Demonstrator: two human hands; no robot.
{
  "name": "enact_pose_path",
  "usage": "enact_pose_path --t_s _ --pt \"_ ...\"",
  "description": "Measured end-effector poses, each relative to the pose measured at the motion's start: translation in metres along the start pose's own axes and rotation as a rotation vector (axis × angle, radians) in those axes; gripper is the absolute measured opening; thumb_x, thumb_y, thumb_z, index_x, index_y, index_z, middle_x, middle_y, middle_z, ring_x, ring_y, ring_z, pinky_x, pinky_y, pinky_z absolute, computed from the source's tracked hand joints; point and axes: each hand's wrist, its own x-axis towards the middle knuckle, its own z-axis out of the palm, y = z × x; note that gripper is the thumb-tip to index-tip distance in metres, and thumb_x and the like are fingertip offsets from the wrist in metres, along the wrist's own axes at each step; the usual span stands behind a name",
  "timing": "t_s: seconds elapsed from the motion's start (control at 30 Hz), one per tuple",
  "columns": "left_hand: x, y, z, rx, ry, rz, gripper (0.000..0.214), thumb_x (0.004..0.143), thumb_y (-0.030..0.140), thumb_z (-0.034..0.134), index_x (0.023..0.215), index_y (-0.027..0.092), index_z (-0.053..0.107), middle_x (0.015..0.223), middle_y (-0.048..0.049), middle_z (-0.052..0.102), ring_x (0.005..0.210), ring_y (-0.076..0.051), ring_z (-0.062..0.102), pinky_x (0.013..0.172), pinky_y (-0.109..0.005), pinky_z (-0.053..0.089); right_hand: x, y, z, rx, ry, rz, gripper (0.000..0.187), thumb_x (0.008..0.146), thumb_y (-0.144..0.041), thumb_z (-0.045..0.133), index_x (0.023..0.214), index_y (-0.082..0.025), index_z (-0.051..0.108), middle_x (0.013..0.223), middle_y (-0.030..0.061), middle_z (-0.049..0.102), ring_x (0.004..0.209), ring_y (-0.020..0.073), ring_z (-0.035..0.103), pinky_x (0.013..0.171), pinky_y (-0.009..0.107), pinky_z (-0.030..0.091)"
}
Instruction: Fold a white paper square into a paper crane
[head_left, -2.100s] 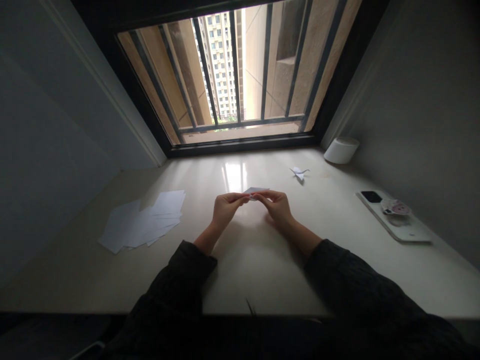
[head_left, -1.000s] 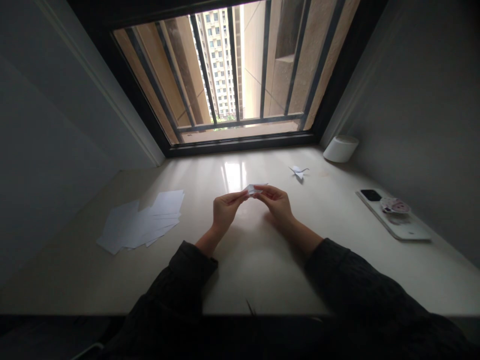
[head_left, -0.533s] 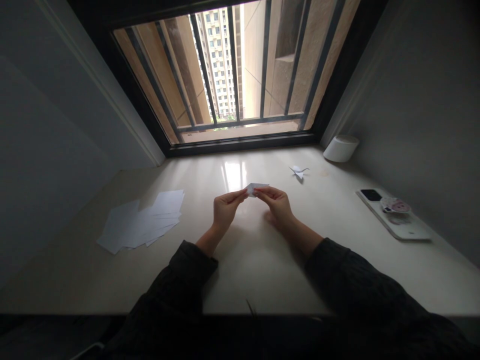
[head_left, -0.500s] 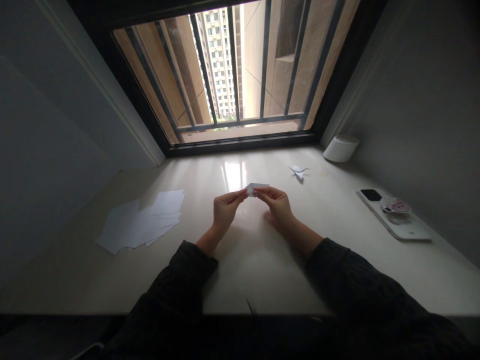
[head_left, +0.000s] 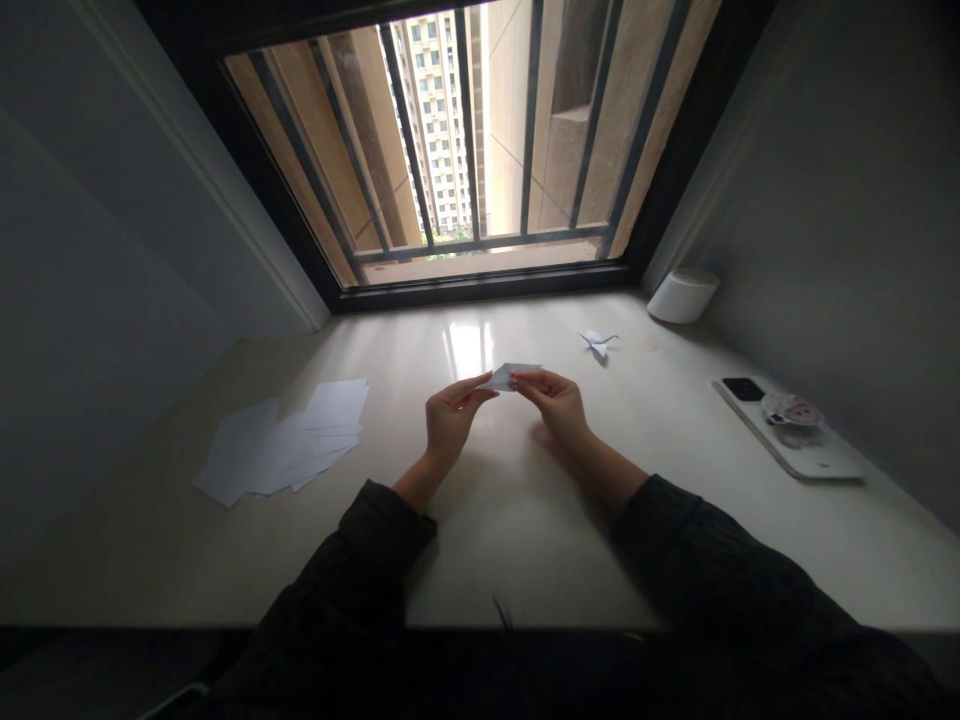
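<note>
A small piece of folded white paper [head_left: 498, 380] is held up above the tabletop between my two hands. My right hand [head_left: 559, 402] pinches it between thumb and fingers on its right part. At the other end, my left hand [head_left: 450, 412] has its thumb and forefinger around the pointed left tip, slightly parted, with a light hold. The fingers cover some of the paper, so its exact folds cannot be made out. Beyond my right hand, a folded paper crane [head_left: 597, 344] rests on the table.
Loose white sheets [head_left: 285, 445] lie overlapping on the left of the pale table [head_left: 495, 540]. To the right is a phone [head_left: 787, 430] with a round grip on its back. A white cylindrical object [head_left: 682, 296] stands by the right wall, near the barred window [head_left: 480, 150].
My left thumb and forefinger have parted a little, and more of the paper's left tip shows between them. My right hand keeps its pinch, having moved only slightly.
</note>
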Motion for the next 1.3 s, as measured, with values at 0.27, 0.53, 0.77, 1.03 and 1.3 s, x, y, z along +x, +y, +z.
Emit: enact_pose_path --t_s 0.27,0.53,0.77,1.03,1.3 --pt "-0.0012 0.0086 0.0043 0.040 0.057 -0.045 0.026 0.064 0.031 0.078 0.088 0.021 0.075 0.086 -0.0051 0.074 0.076 -0.019 0.068 0.076 -0.035 0.057 -0.0012 -0.0002 0.0007 -0.005 -0.001 0.029 0.023 0.057 -0.036 0.082 0.075 -0.023 0.075 0.081 0.0025 0.075 0.081 0.0213 0.069 0.087 0.042 0.054" --pt "-0.0025 0.0081 0.0058 0.025 0.085 -0.084 0.028 0.065 0.031 0.077 0.091 0.021 0.074 0.089 -0.0055 0.074 0.077 -0.019 0.068 0.078 -0.036 0.055 -0.0040 0.0028 0.0042 0.012 0.063 0.040 0.022 0.058 -0.032 0.082 0.077 -0.022 0.075 0.080 0.0033 0.075 0.078 0.0206 0.069 0.084 0.041 0.055" --pt "-0.0031 0.0078 0.0078 -0.030 0.075 -0.117 0.029 0.065 0.032 0.077 0.091 0.019 0.074 0.090 -0.0065 0.074 0.081 -0.020 0.068 0.081 -0.037 0.055 -0.0034 0.0023 0.0036 -0.012 0.074 0.040 0.025 0.058 -0.034 0.082 0.078 -0.020 0.075 0.079 0.0050 0.075 0.073 0.0201 0.068 0.079 0.040 0.055" --pt "-0.0031 0.0020 0.0064 -0.056 0.068 -0.181 0.031 0.064 0.033 0.078 0.090 0.017 0.074 0.089 -0.0078 0.074 0.077 -0.018 0.067 0.078 -0.035 0.054 -0.0037 -0.0002 0.0046 0.040 0.083 0.038 0.023 0.056 -0.032 0.083 0.073 -0.020 0.072 0.071 0.0029 0.073 0.064 0.0173 0.066 0.072 0.037 0.055" --pt "-0.0034 0.0105 0.0066 -0.057 0.042 -0.246 0.060 0.059 0.033 0.081 0.112 0.019 0.056 0.076 -0.0035 0.072 0.070 -0.015 0.067 0.065 -0.025 0.051 -0.0048 -0.0007 0.0046 0.024 0.116 0.027 0.021 0.057 -0.034 0.083 0.066 -0.021 0.069 0.070 0.0025 0.072 0.067 0.0182 0.066 0.073 0.038 0.056"
